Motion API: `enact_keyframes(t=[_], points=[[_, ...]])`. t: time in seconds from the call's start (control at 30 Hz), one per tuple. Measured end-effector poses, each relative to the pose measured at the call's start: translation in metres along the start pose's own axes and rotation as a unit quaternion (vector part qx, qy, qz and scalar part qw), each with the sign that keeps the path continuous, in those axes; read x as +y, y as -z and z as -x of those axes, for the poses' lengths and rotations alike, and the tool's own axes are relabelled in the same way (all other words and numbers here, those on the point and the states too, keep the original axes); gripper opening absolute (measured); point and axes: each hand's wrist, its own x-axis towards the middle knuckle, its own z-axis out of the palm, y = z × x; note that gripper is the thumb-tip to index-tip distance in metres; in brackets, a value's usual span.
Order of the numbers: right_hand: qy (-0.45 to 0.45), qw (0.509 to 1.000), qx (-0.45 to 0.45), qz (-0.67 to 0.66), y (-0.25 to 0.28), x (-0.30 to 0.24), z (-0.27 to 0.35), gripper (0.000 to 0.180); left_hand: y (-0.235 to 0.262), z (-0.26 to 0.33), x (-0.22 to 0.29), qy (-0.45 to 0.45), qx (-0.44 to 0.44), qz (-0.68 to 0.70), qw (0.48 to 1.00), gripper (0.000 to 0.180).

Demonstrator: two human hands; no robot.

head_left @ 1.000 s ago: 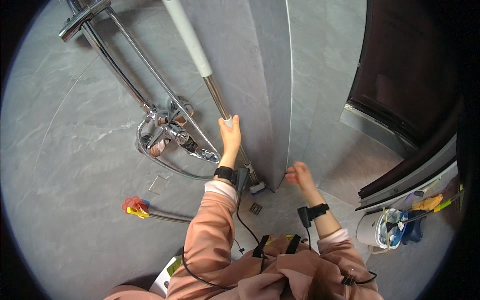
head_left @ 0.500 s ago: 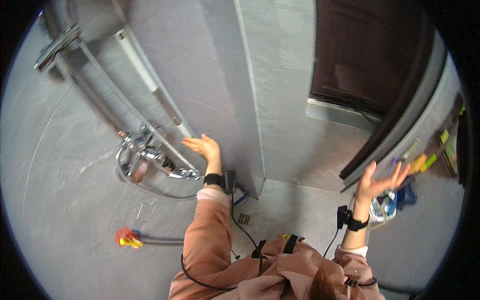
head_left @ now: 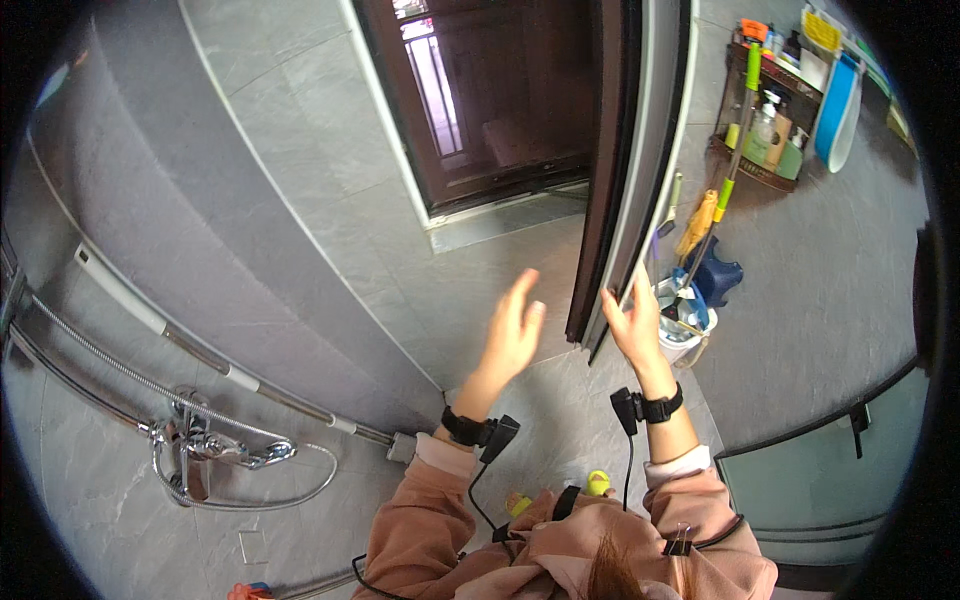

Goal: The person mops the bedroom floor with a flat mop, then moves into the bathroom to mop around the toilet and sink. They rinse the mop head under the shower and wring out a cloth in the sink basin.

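My left hand [head_left: 513, 325] is raised in front of the grey tiled wall, fingers stretched, thumb apart, with nothing in it. My right hand [head_left: 637, 325] is at the lower part of a tall, narrow, dark and grey door frame [head_left: 630, 180]. Its thumb lies over the frame's face and its fingers point up along the pale outer edge. Whether they press on the frame I cannot tell. Left of the frame, a dark brown panel with a glazed opening [head_left: 500, 110] is set in the wall.
At left are a chrome shower mixer [head_left: 205, 445] with a hose and a long white-and-metal pole [head_left: 240, 378]. Right of the frame stand a white bucket [head_left: 690, 345], a green-gripped mop pole [head_left: 738, 150], and a corner shelf [head_left: 768, 165] with bottles. Yellow-green slippers [head_left: 598, 483] show below.
My view has turned right, so the shower fittings sit further left. Both hands have come closer together, and the right hand has reached the door frame from mid-air.
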Motion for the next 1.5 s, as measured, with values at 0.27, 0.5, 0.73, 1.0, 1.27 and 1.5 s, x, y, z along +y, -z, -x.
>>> enact_keyframes(t=[0.27, 0.5, 0.73, 1.0, 1.27, 1.5], points=[[-0.087, 0.989, 0.068, -0.094, 0.133, 0.078, 0.045, 0.034, -0.157, -0.027, 0.069, -0.162, -0.161, 0.012, 0.974, 0.078], [-0.083, 0.971, 0.178, -0.136, 0.239, 0.169, 0.046, 0.036, -0.314, -0.045, 0.122, -0.195, -0.102, 0.017, 0.975, 0.085], [-0.136, 0.978, 0.087, -0.133, 0.315, 0.231, 0.028, 0.034, -0.418, -0.054, 0.142, -0.152, -0.043, -0.043, 0.987, 0.09], [-0.063, 0.97, 0.04, -0.232, 0.287, 0.207, 0.033, 0.045, -0.393, -0.03, 0.13, -0.046, -0.035, -0.069, 0.996, 0.1], [-0.033, 0.962, -0.003, -0.271, 0.253, 0.181, 0.037, 0.05, -0.35, -0.021, 0.124, -0.018, -0.058, -0.054, 0.997, 0.097], [-0.009, 0.984, 0.026, -0.176, 0.192, 0.15, 0.055, 0.058, -0.286, -0.003, 0.108, -0.008, -0.052, -0.038, 0.998, 0.086]])
